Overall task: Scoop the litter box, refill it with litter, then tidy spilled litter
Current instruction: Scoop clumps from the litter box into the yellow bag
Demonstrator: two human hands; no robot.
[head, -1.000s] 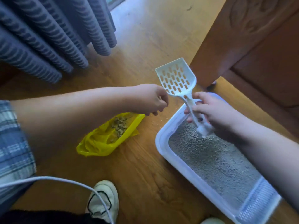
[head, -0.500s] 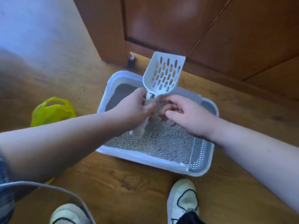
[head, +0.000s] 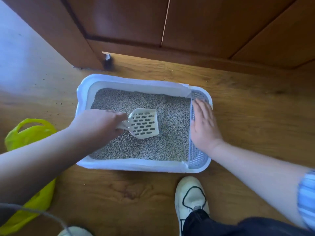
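Scoop passed to my left hand [head: 100, 122] and dropped onto the litter [head: 136, 150].

A moment ago both hands met at the handle with the scoop [head: 144, 124] held upright. Now my left hand alone curls round it, the slotted white plastic blade lying low on the grey, pebbly grains, so I judge scooping goes on. My right hand [head: 203, 123] has moved off and lies spread flat on the box's [head: 119, 80] perforated end, steadying it. The thin, crinkly yellow bag [head: 30, 133] sits outside my left arm.
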